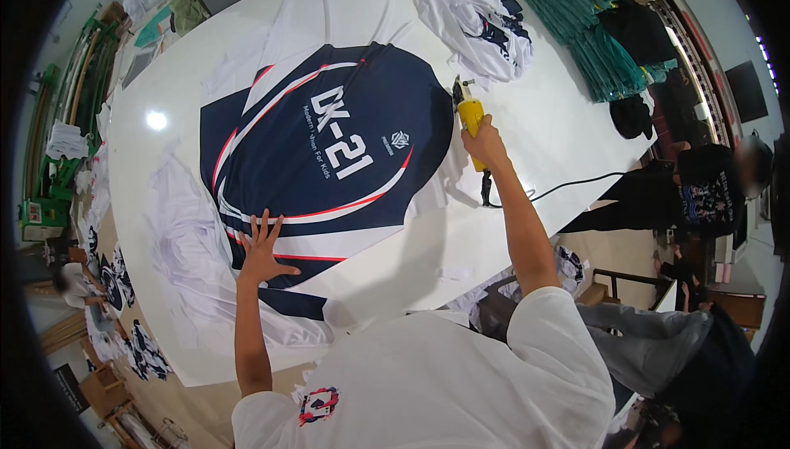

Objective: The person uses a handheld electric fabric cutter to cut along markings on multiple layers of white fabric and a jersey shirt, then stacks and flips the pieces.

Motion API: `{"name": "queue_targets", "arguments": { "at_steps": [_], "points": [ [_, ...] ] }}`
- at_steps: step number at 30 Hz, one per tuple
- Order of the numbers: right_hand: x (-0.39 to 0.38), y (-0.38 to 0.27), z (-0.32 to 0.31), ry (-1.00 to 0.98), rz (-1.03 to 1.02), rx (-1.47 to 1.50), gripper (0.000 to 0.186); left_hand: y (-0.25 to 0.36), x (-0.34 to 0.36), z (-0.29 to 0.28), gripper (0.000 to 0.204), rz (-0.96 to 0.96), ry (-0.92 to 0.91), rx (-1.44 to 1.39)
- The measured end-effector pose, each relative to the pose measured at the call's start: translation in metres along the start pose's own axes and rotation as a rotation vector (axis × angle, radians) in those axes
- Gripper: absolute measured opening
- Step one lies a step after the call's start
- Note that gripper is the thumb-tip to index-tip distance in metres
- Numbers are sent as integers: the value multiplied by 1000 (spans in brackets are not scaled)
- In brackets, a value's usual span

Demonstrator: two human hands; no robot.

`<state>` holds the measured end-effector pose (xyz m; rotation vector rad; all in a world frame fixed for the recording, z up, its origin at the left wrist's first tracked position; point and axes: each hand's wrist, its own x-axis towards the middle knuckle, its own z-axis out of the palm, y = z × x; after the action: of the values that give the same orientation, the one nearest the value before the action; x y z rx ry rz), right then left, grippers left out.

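Observation:
A navy printed fabric panel [280,153] with white and red curved stripes lies flat on the white table [527,144], white fabric around its edges. My left hand [262,253] is spread flat on its lower left part, fingers apart. In my right hand [485,143] is a yellow handheld electric fabric cutter [470,111], my fingers wrapped round its body. The cutter's metal head is at the panel's curved right edge; whether the blade touches the cloth is too small to tell. A black cord [568,184] runs off to the right from its lower end.
Crumpled white and navy cloth [477,21] lies at the far side. Green bundled fabric [576,25] is piled at the far right. Loose white fabric [193,251] bunches along the left. A person in black [699,190] is beyond the right edge; another person [78,284] is at far left.

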<state>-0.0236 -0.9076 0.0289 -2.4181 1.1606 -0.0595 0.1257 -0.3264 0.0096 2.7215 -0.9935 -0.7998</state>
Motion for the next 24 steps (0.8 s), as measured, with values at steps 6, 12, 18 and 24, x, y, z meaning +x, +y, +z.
{"name": "queue_targets", "arguments": {
  "at_steps": [6, 12, 18, 24],
  "points": [
    [-32, 15, -3, 63, 64, 107, 61, -21, -5, -14, 147, 7, -16, -51],
    [-166, 59, -9, 99, 131, 115, 54, -133, -63, -22, 125, -362, -87, 505],
    [-260, 34, -12, 68, 95, 205, 53, 8, 29, 33, 85, -147, 451, -20],
    [-312, -6, 6, -11, -65, 235, 51, 97, 14, 46, 127, -69, 187, -85]
  ]
}}
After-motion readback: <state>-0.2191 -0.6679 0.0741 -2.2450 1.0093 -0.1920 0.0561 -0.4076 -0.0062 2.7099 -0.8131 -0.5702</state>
